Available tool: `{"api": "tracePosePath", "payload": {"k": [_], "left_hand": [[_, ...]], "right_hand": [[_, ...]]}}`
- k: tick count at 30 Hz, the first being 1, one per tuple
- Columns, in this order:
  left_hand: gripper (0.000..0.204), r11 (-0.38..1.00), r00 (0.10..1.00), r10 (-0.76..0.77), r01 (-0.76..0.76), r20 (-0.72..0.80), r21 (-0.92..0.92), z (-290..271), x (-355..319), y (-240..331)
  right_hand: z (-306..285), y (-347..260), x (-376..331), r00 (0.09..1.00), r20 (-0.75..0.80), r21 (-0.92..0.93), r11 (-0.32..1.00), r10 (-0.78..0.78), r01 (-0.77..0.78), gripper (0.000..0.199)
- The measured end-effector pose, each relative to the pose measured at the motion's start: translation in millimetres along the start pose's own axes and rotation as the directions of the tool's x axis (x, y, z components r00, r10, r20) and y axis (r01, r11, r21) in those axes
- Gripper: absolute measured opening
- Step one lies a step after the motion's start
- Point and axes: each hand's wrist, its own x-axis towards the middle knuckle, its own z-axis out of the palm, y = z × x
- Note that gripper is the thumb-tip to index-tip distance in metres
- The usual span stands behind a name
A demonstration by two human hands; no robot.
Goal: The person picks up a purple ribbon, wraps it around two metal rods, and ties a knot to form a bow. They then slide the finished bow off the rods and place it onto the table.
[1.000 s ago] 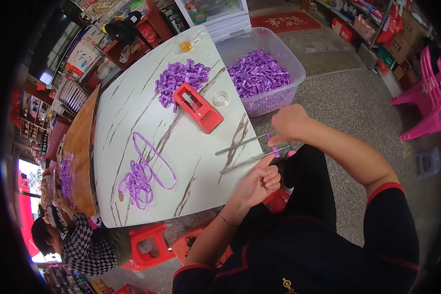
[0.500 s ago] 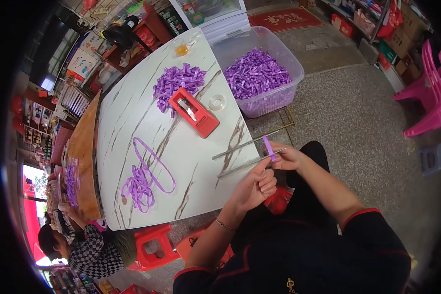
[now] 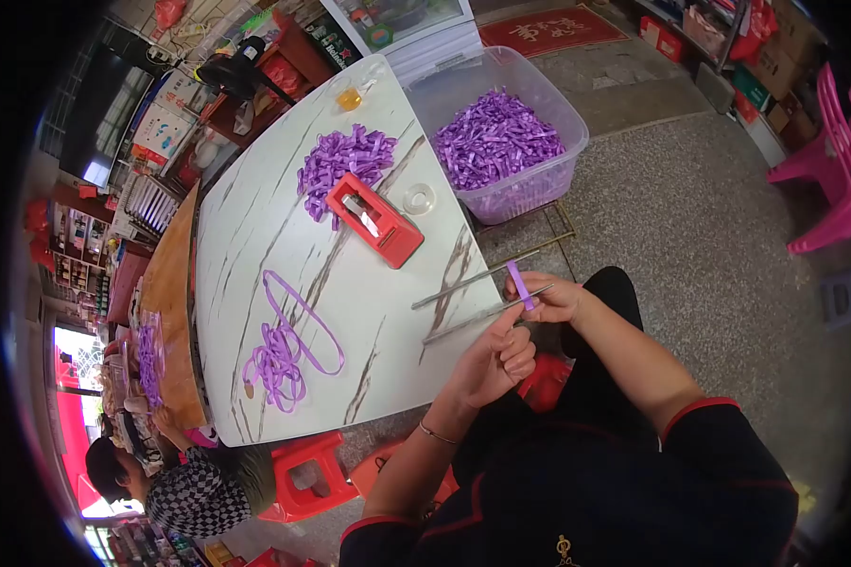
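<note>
My right hand [image 3: 555, 299] pinches a short purple ribbon piece [image 3: 519, 283] just off the table's near edge. My left hand [image 3: 494, 355] is beside it, its fingertips touching the lower end of that ribbon piece. Two thin metal rods [image 3: 473, 295] lie on the white marble-patterned table [image 3: 255, 236] and point toward my hands. Farther out on the table sit a red tape dispenser [image 3: 373, 217], a small roll of clear tape [image 3: 418, 198], a heap of cut purple ribbon pieces [image 3: 345, 159] and a long loose purple ribbon [image 3: 288, 345].
A clear plastic tub [image 3: 539, 189] full of purple ribbon pieces stands past the table's right end. Red stools [image 3: 303, 472] are under the near edge. Another person in a checkered top [image 3: 189, 491] sits at the lower left. Pink chairs [image 3: 837, 180] stand at the right.
My right hand came down from near the tub with a purple ribbon piece and met my left hand. Both now hold it together by the table edge.
</note>
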Motion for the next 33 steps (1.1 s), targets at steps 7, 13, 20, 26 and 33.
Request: {"api": "tracePosePath", "payload": {"k": [7, 13, 20, 26, 33], "left_hand": [[0.060, 1.000, 1.000, -0.001, 0.001, 0.009, -0.016, -0.3, -0.1, -0.7], [0.059, 1.000, 1.000, -0.002, 0.003, 0.016, -0.027, -1.4, 0.7, -0.6], [0.060, 0.999, 1.000, -0.005, 0.004, -0.004, -0.032, -0.1, -0.6, -0.6], [0.062, 1.000, 1.000, -0.005, 0.004, -0.007, -0.031, -0.2, -0.2, -0.4], [0.063, 1.000, 1.000, -0.014, 0.014, -0.004, -0.020, 0.5, 1.2, 0.3]], "right_hand": [[25.1, -30.0, -22.1, 0.965, -0.236, -0.173, 0.972, 0.118, -0.161, 0.019], [52.0, -57.0, -34.9, 0.904, -0.407, -0.313, 0.911, 0.127, -0.268, 0.020], [86.9, -74.9, -44.0, 0.868, -0.490, -0.517, 0.776, 0.078, -0.362, 0.041], [71.5, -62.1, -42.6, 0.881, -0.453, -0.742, 0.606, -0.136, -0.287, 0.027], [29.9, -43.2, -37.9, 0.946, -0.324, -0.414, 0.895, 0.024, -0.165, 0.023]]}}
